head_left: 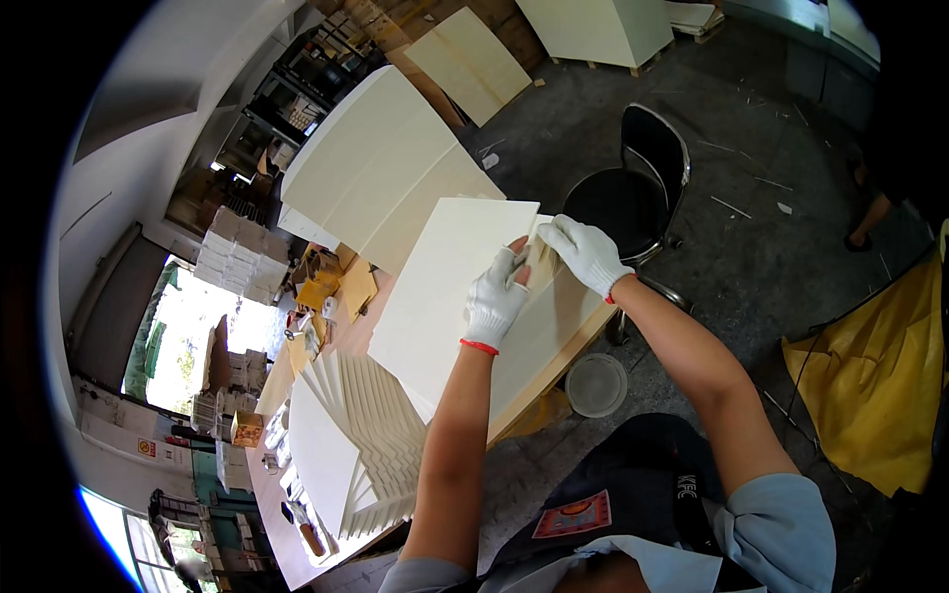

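A large white board [450, 267] lies on the worktable in front of me, on top of other pale boards. My left hand [497, 301], in a white knitted glove with a red cuff, is over the board's right side. Its bare thumb and forefinger stand apart, with nothing visible between them. My right hand [585, 255], gloved the same way, is at the board's far right corner. Its fingers are pressed together and point down toward the edge; what they hold, if anything, is hidden.
Fanned white boards [371, 435] lie at the left of the table, beside small tools and a tape roll. Behind stands a tall stack of large boards [390, 163]. A black chair [618, 203] is past the table's right edge, with a round bucket [596, 385] on the floor nearer me.
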Tool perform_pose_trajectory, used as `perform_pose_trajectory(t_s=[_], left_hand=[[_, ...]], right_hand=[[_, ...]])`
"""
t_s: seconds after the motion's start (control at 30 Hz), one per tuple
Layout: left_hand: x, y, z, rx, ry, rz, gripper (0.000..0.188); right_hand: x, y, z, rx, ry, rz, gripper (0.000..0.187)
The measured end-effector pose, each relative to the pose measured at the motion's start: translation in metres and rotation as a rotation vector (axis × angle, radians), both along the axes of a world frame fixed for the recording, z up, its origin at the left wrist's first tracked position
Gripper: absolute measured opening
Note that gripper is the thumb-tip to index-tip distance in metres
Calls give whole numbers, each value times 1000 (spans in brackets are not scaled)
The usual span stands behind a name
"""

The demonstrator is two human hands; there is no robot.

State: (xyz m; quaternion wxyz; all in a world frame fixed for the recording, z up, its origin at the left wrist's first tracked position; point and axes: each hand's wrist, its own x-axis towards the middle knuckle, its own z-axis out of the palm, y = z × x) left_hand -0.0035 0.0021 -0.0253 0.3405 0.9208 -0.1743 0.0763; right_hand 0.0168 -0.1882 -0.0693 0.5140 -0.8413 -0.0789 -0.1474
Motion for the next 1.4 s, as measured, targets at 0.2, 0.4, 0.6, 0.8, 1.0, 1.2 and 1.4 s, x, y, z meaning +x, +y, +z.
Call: perform_pose_trajectory(t_s=[0.2, 0.4, 0.6, 0.8, 1.0, 1.2, 1.4], left_hand=[[-6, -5, 5, 170, -78, -52, 32], [-7, -6, 7, 155, -81, -59, 31], [-7, -6, 4, 83, -74, -2, 31], [-6, -7, 5, 181, -130, -73, 32], [-9, -8, 9, 204, -102, -74, 34], [-8, -7, 8, 196, -74, -64, 33], [-5, -6, 3, 91, -225, -113, 34]], right_hand=[[0, 1, -1, -13, -14, -21, 50], [0, 0, 0, 4, -9, -23, 50], [-2, 2, 0, -37, -12, -43, 48], [-1, 3, -2, -14, -44, -61, 46], [-1, 2, -3, -14, -40, -62, 46], [-1, 3, -1, -1, -29, -60, 46], [-3, 4, -2, 13, -31, -56, 44]])
